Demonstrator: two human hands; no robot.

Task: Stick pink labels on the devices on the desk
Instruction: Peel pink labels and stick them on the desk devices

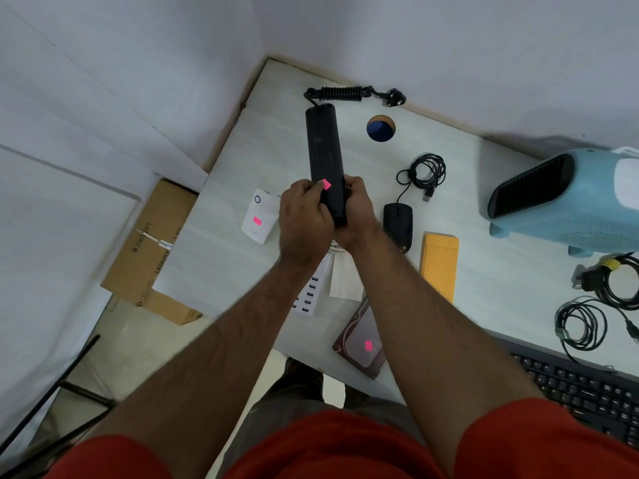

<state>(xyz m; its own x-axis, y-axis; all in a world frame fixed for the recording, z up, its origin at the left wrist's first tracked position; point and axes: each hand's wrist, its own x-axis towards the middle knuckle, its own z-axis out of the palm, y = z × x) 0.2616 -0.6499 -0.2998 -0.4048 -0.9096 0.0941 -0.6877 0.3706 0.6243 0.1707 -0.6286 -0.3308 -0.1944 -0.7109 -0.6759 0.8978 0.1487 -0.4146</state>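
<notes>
A long black power strip [323, 146] points away from me over the white desk [484, 188], its coiled cord and plug at the far end. My right hand [358, 210] grips its near end from the right. My left hand [304, 219] pinches a pink label [326, 184] against the strip's face. A white device [260, 216] to the left carries a pink label, and so does a hard drive [363, 344] near the front edge. A white multi-port charger [309, 292] lies partly hidden under my forearms.
A black mouse [398, 224] with coiled cable, an orange pad [439, 264], a blue heater [567, 202], cable bundles [601, 305] and a black keyboard [587, 392] lie to the right. A round cable hole [380, 128] sits near the back. A cardboard box [152, 250] stands left of the desk.
</notes>
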